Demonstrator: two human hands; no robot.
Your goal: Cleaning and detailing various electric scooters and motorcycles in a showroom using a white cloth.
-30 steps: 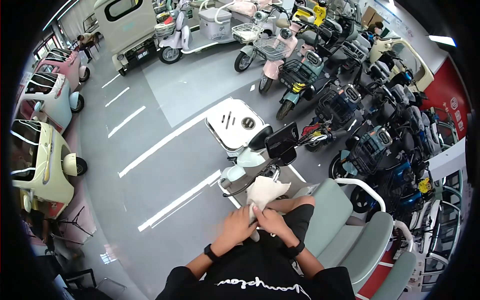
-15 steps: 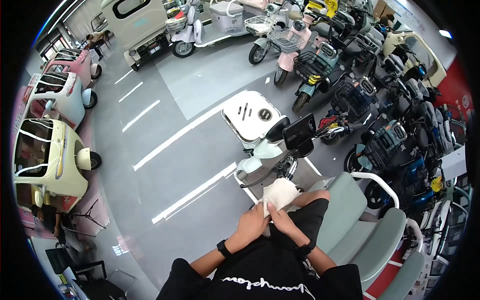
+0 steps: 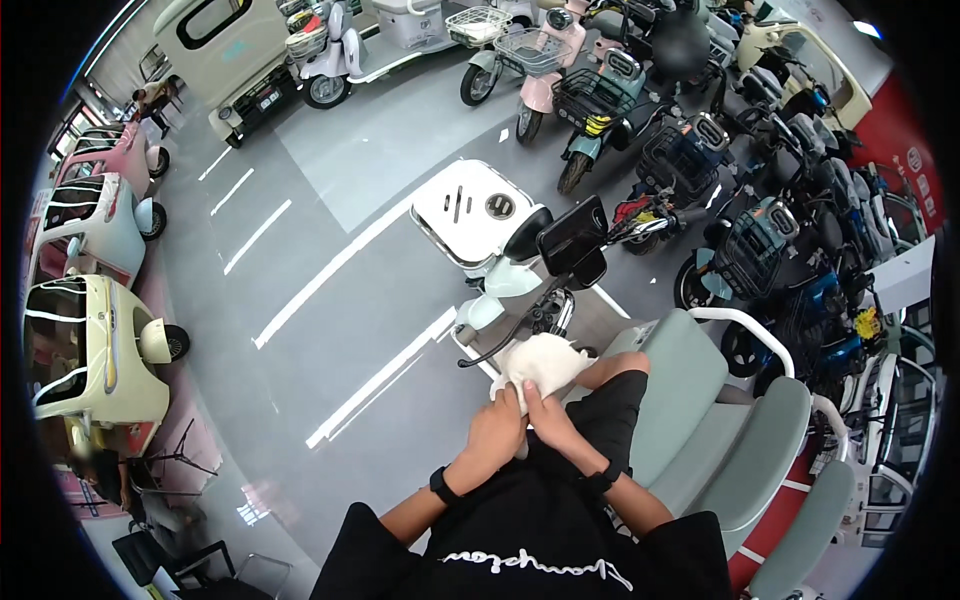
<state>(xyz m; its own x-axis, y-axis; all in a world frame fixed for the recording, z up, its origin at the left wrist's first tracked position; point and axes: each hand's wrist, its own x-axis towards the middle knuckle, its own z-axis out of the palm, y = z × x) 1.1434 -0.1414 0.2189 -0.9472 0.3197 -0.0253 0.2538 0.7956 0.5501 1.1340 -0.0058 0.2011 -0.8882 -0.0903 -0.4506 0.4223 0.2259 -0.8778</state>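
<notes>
A crumpled white cloth (image 3: 545, 362) is held up in front of my body with both hands. My left hand (image 3: 497, 430) grips its lower left edge, fingers closed. Beside it, my right hand (image 3: 552, 416) pinches the same edge with the thumb on top. The two hands nearly touch. Just beyond the cloth are the handlebar (image 3: 553, 315) of a pale green electric tricycle and its black mirror or screen (image 3: 572, 240). A white lidded front basket (image 3: 470, 210) sits farther ahead.
To my right are the tricycle's green seat (image 3: 680, 375) and white armrest rail (image 3: 750, 325). Several parked scooters (image 3: 755, 245) crowd the right side. Small cabin vehicles (image 3: 100, 345) line the left, with a person (image 3: 100, 470) and a black chair (image 3: 180, 550) near the lower left.
My view has shifted, so the surroundings sit further left. The cloth looks rounder and more bunched over my fingers; both hands still grip it.
</notes>
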